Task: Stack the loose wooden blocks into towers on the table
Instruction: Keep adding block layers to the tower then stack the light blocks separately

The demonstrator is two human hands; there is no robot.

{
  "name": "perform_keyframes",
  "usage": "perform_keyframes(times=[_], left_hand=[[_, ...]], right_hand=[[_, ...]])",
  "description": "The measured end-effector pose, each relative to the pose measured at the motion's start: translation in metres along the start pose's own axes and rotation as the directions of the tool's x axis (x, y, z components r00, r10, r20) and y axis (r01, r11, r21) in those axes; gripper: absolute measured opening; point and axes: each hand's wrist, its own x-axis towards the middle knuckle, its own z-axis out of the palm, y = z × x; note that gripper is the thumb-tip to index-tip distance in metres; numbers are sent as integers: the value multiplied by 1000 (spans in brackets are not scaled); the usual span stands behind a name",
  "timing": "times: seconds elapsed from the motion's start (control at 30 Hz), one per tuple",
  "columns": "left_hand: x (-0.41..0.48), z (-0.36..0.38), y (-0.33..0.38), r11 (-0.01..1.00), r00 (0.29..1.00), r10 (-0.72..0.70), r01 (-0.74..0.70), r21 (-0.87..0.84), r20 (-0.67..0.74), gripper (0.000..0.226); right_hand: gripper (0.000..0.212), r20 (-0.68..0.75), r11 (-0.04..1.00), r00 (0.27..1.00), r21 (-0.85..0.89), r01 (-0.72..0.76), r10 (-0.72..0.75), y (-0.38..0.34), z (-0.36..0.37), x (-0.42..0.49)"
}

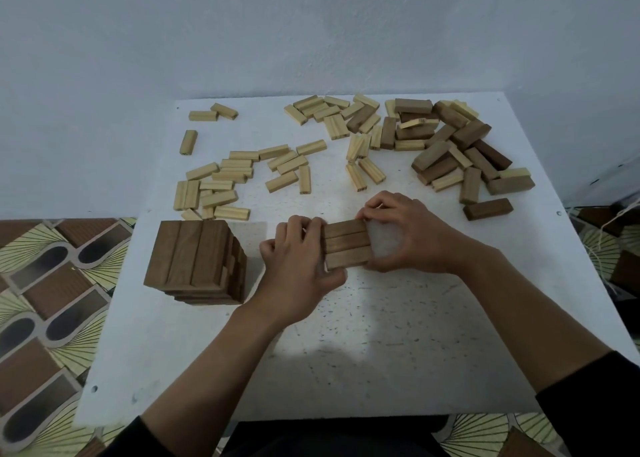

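From the head camera, a white speckled counter (381, 352) stands against a pale wall (311, 34). Near its middle lies a row of three dark wooden blocks (348, 245), side by side and touching along their long faces, flat on the counter.

The left hand (298, 269) grips the row's left ends, its fingers curled over the far corner and its thumb reaching along the nearest block. The right hand (405, 235) pinches the right ends, fingers on the farthest block and thumb on the nearest, so both hands are closed on the same row.

Just left of the left hand stands one tower (197, 259) of the same dark blocks. Its top layer shows three blocks laid side by side. The layers beneath run crosswise, and I cannot count them surely from this steep angle.

Behind the hands, loose pale wooden blocks (221, 183) lie scattered (a few dozen, many overlapping). Three stray pale blocks (202, 115) sit apart at the far left corner. At the far right is a heap of dark and pale blocks (450, 138), and a single dark block (487, 209) lies on its own just in front of it.

Patterned floor tiles (45, 283) show on either side of the counter.
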Motion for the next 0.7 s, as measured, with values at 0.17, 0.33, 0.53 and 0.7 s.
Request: perform_keyframes(times=[0.17, 0.33, 0.53, 0.7], left_hand=[[-4, -8, 9, 998, 998, 60, -60, -21, 5, 62], [-15, -36, 31, 987, 987, 158, -159, -17, -36, 60], [-33, -80, 50, 972, 969, 230, -225, 64, -88, 57], [-44, -128, 39, 947, 953, 276, -247, 208, -123, 59]], right_hand=[[65, -77, 985, 996, 167, 47, -34, -2, -1, -15], [66, -187, 961, 981, 257, 106, -58, -10, -11, -31], [69, -268, 946, 957, 267, 185, -111, -32, -29, -37], [69, -337, 926, 918, 232, 298, -211, -69, -38, -25]])
